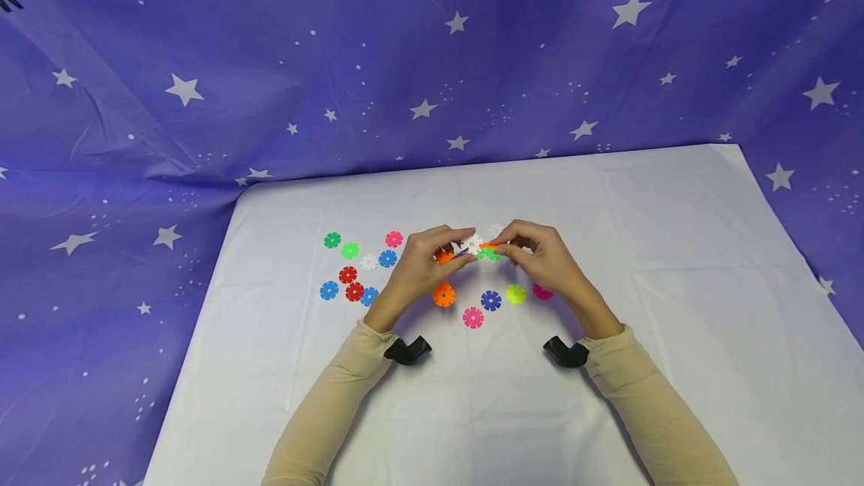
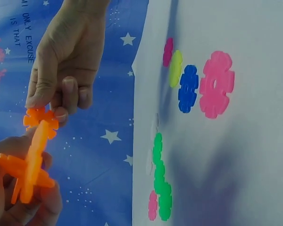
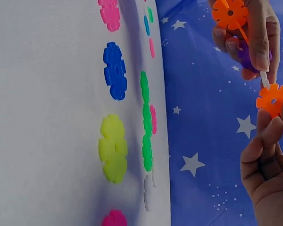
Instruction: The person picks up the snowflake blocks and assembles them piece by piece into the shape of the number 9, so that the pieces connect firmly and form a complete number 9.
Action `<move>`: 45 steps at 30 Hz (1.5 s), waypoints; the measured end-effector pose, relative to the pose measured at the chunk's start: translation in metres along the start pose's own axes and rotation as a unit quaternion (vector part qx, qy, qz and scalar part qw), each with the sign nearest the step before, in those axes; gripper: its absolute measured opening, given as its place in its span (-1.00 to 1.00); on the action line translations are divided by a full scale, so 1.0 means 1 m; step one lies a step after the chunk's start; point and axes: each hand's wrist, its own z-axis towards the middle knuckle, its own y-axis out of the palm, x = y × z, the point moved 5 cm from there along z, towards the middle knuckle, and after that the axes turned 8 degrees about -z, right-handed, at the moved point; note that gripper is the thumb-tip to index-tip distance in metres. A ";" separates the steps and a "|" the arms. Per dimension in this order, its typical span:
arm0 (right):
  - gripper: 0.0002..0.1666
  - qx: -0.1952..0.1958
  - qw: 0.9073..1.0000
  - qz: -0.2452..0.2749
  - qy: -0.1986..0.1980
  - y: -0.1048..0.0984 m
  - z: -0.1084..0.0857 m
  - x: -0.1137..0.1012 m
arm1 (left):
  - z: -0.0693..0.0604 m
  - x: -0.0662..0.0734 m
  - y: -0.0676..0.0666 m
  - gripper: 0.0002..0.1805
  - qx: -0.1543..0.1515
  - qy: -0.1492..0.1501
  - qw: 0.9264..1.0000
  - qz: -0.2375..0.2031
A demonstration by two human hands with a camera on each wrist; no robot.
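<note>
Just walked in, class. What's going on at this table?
A person is joining slotted plastic discs. The left hand holds a cluster of orange, purple and white ones. The right hand pinches an orange disc at the white one's edge; whether it is fully slotted in, I can't tell. Loose discs in several colours lie on the table.

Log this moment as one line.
left hand: holds joined discs; right hand: pinches orange disc; white disc: between hands; table: loose discs
</note>
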 end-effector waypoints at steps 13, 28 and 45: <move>-0.94 0.002 0.999 0.017 -0.029 0.005 -0.002 -0.001 | 0.000 0.004 0.003 -0.60 0.010 0.036 0.999 0.000; -0.62 -0.023 0.997 -0.074 0.023 0.002 0.002 0.001 | 0.001 -0.013 -0.029 -0.54 0.035 -0.049 0.998 -0.034; -0.35 -0.266 0.941 -0.208 -0.025 0.036 0.042 0.042 | 0.000 -0.012 -0.043 -0.58 0.011 -0.058 0.997 -0.057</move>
